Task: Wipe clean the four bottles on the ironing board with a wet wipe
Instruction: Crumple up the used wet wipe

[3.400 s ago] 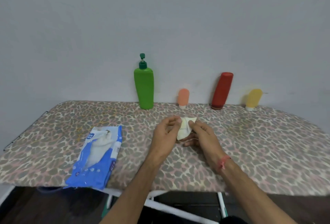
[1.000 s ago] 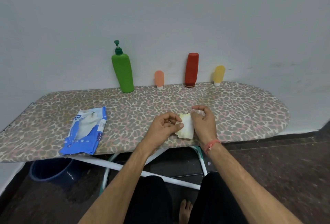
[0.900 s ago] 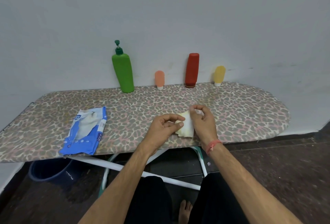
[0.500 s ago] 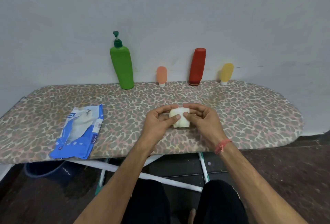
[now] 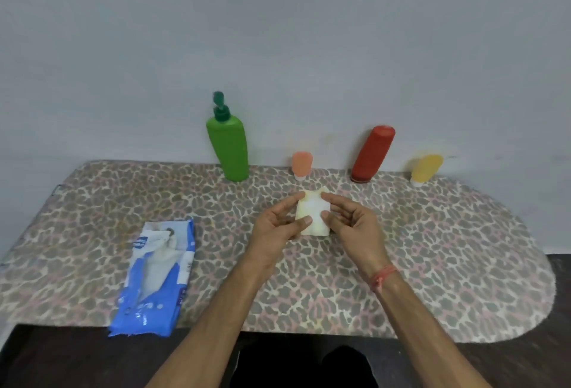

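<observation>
Along the wall at the back of the leopard-print ironing board (image 5: 432, 264) stand a tall green pump bottle (image 5: 230, 149), a small orange bottle (image 5: 302, 164), a red bottle (image 5: 372, 154) and a small yellow bottle (image 5: 425, 169). A folded pale wet wipe (image 5: 312, 215) hangs above the board's middle. My left hand (image 5: 279, 227) pinches its left edge and my right hand (image 5: 352, 223) pinches its right edge. Both hands are in front of the orange bottle and apart from every bottle.
A blue pack of wet wipes (image 5: 156, 276) lies on the board at the front left, its flap open. A grey wall rises directly behind the bottles. The board's rounded end is at the right, with dark floor beyond and below the front edge.
Both hands have moved forward over the board toward the bottles, still holding the wipe between them. The wipe is now folded smaller than a second ago. The camera has moved closer to the board.
</observation>
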